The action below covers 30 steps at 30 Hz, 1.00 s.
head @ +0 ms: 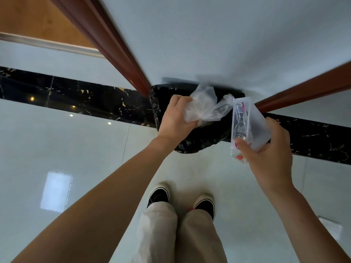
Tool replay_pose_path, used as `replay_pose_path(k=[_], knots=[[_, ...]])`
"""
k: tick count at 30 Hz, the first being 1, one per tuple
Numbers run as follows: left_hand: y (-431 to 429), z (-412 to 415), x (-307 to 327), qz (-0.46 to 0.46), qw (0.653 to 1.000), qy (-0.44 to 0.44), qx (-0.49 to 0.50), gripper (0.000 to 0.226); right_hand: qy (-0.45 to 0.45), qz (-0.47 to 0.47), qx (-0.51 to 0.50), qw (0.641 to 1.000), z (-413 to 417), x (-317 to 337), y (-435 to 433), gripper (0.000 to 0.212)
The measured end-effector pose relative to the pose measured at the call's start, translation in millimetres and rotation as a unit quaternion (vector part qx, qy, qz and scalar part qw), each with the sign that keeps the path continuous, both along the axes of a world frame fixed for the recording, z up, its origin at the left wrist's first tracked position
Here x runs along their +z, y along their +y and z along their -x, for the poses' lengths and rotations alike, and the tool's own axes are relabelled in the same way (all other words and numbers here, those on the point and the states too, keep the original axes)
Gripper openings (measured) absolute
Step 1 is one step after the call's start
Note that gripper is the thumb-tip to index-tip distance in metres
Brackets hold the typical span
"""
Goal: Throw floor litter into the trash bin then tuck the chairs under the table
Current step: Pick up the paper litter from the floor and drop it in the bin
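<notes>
A trash bin (187, 146) lined with a black bag stands against the pale wall (228, 35), wedged between two red-brown wooden trims: one (106, 40) runs down from the upper left to the bin's left edge, the other (303, 92) comes in from the right and ends just beside its right edge. Both hands are over the bin's open mouth and cover much of it. The left hand (174, 118) is clenched round a crumpled clear bag (205, 107), which bulges out past the fingers above the black liner. The right hand (269, 154) pinches a clear printed wrapper (247, 126) between thumb and fingers; the wrapper stands upright, its top touching the tail of the crumpled bag, its lower end with a red mark hanging beside the bin's near right edge.

Below, two black shoes (158, 194) with white soles and pale beige trousers (161, 234) stand just short of the bin. A white scrap (331, 226) lies on the floor at the lower right, well apart from the bin.

The floor (76, 149) is glossy pale tile that mirrors lights and a window. A black marble strip (76, 95) with gold veins crosses it and passes under the bin. At the upper left a metal threshold (47, 44) borders an orange-brown wood surface (38, 18).
</notes>
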<state>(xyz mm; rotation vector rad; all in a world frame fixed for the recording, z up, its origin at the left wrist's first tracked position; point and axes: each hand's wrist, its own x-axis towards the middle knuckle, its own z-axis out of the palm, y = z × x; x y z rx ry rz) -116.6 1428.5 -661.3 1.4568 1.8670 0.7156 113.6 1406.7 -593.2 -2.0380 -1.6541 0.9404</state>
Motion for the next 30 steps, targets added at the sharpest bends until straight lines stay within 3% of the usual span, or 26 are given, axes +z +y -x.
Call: replay_pose_path(k=[7,14,18,23,27,30], knots=[[-9.9,-0.1,-34.8,0.004,0.999,0.024,-0.028,0.063,-0.014,0.000,0.012,1.000,-11.9,-25.9,4.2,0.076],[-20.5,12.5,-11.2,-0.017,1.000,0.008,-0.014,0.064,-0.001,-0.006,0.019,1.000,-4.7,-10.9,12.4,0.075],[-25.9,28.6,3.2,-0.039,0.998,0.027,0.043,0.063,0.030,-0.007,0.040,0.999,14.1,-4.5,21.1,0.074],[-34.9,47.3,-6.6,-0.014,0.994,0.084,0.062,0.067,0.023,-0.024,0.138,0.990,42.8,-9.8,39.7,0.078],[-42.9,59.6,-21.7,-0.002,0.989,0.145,0.011,0.066,-0.030,-0.043,0.286,0.957,56.4,-24.0,57.2,0.078],[-48.0,66.3,-29.7,-0.006,0.987,0.160,-0.011,0.064,-0.050,-0.039,0.334,0.941,61.6,-36.5,64.0,0.079]])
